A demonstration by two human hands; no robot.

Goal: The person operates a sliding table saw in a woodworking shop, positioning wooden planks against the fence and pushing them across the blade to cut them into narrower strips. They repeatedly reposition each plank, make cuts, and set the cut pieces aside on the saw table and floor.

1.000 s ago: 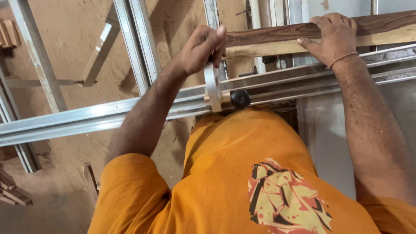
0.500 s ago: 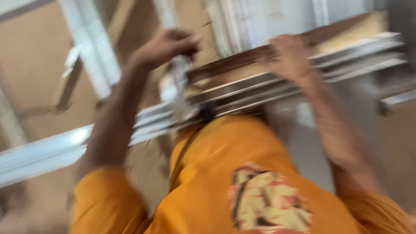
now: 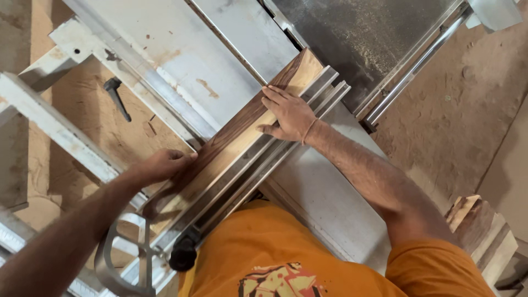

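While both hands press a long wooden board against a metal fence rail, it lies diagonally across the grey machine desk.

The right hand lies flat and open on the board's upper part, fingers spread, a thin band at its wrist. The left hand curls loosely over the board's lower edge; its fingertips are hard to make out. An orange shirt hides the desk's near edge, and the board's lower end is in shadow near a grey handwheel.
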